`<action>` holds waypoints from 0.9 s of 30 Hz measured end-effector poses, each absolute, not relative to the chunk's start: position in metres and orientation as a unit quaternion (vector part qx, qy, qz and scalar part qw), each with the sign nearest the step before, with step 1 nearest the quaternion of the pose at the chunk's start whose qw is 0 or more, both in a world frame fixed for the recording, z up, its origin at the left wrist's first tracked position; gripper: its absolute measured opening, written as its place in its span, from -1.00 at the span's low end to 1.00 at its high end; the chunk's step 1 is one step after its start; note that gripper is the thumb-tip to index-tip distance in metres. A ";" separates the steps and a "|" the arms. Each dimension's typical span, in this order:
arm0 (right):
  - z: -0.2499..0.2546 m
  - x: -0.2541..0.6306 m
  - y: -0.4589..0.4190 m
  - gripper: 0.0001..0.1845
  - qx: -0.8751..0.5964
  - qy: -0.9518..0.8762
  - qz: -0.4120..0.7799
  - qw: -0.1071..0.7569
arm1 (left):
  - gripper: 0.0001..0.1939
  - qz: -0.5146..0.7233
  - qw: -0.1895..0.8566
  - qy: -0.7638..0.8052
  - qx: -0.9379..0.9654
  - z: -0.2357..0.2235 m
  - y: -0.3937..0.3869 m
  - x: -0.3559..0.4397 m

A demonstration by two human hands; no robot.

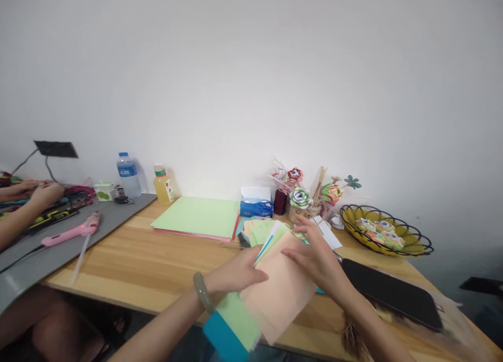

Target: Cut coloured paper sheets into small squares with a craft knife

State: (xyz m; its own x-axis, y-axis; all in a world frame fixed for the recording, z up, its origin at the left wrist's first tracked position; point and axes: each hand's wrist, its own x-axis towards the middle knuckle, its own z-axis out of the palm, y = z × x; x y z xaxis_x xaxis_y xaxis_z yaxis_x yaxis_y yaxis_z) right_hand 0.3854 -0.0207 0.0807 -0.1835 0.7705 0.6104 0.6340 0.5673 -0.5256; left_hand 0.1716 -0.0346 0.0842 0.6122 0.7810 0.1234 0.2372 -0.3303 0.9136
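Note:
Sheets of coloured paper (281, 286) fan out between my hands above the table's front edge, with a pale peach sheet in front and green, white and blue ones behind. My left hand (241, 270), with a bracelet (203, 292) on its wrist, grips them from the left side. At the upper right edge, my right hand (316, 252) has its thumb on the peach sheet and its fingers bent by the top. Below my left wrist hang green and blue sheets (231, 328), slightly blurred. More cut paper pieces (249, 227) lie behind the fan.
Large green paper (196, 215), a blue tissue pack (256, 207) and paper flowers (301, 197) stand along the wall. To the right are a yellow basket (416, 244) and a black phone-like slab (393, 294). A pink glue gun (74, 231) and another person's hands (45, 194) are left.

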 end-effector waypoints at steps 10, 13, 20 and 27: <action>0.039 0.406 -0.056 -0.61 -0.480 -0.648 0.346 0.479 | -0.90 0.176 0.043 0.415 0.891 0.110 -0.039 0.161; 0.020 0.409 -0.066 -0.61 -0.503 -0.608 0.333 0.516 | -0.88 0.321 0.108 0.481 0.809 0.076 -0.031 0.141; 0.001 0.408 -0.074 -0.60 -0.533 -0.562 0.334 0.537 | -0.39 0.578 0.554 0.350 0.488 0.008 -0.039 0.134; 0.009 0.408 -0.071 -0.49 -0.549 -0.588 0.342 0.486 | -0.29 0.570 0.617 0.319 0.439 0.023 -0.046 0.154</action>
State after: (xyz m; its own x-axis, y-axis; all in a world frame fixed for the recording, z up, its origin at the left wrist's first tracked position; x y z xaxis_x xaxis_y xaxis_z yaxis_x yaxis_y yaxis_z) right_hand 0.4077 -0.0706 0.0087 0.0741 0.9779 0.1955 0.3135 0.1633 -0.9355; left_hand 0.1544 -0.0460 0.0234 0.1466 0.9834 0.1073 -0.4232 -0.0357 0.9053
